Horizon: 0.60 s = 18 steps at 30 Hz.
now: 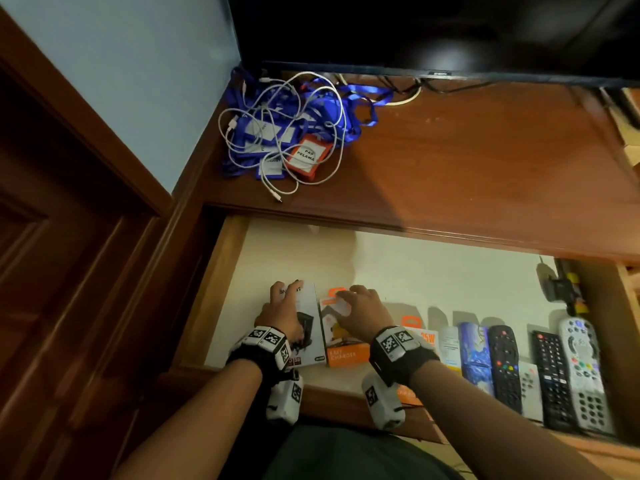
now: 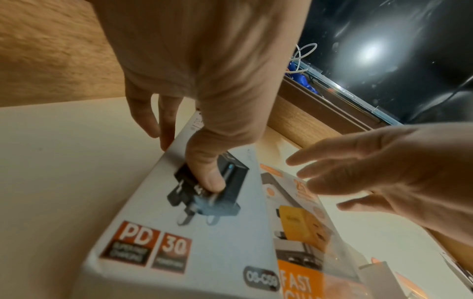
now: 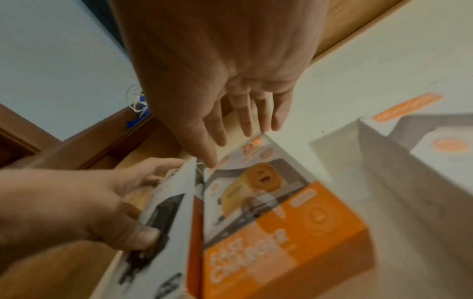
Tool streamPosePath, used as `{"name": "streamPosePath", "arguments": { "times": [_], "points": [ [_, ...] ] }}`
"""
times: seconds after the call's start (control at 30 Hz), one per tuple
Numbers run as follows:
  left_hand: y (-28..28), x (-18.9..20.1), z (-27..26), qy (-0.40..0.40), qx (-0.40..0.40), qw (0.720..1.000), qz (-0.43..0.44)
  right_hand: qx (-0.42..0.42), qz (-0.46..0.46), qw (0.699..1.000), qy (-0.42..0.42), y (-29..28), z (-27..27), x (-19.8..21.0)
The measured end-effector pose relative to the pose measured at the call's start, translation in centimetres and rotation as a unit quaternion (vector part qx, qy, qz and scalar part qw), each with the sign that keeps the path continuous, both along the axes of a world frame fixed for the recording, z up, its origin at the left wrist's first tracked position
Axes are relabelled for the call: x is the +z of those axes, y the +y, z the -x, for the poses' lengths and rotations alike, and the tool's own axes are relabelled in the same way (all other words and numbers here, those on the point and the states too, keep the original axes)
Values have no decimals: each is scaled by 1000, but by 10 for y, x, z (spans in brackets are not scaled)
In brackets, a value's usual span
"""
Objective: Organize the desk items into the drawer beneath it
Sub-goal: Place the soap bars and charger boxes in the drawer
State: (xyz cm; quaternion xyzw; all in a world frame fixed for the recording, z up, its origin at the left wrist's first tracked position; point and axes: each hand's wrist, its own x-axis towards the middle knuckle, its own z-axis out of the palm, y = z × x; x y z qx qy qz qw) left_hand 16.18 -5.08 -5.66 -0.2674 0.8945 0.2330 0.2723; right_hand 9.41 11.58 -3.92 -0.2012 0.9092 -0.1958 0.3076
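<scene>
Left hand (image 1: 282, 311) around white charger box (image 2: 179, 232), black plug pictured.

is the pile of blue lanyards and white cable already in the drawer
No, the blue lanyards tangled with the white cable lie on the desk top, above the open drawer.

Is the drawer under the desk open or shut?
Open: the drawer is pulled out below the desk edge, its pale floor and charger boxes exposed.
</scene>
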Motion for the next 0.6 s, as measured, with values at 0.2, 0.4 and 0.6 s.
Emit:
{"name": "streamPosePath", "arguments": {
  "times": [0.2, 0.4, 0.6],
  "points": [
    [-3, 0, 3, -17, -8, 1000, -3, 67, -36, 997, 23, 18, 0, 1],
    [-1, 1, 7, -38, -25, 999, 15, 38, -36, 998, -43, 37, -1, 1],
    [13, 15, 12, -54, -152, 978, 133, -97, -47, 993, 45, 93, 10, 2]
  ]
}}
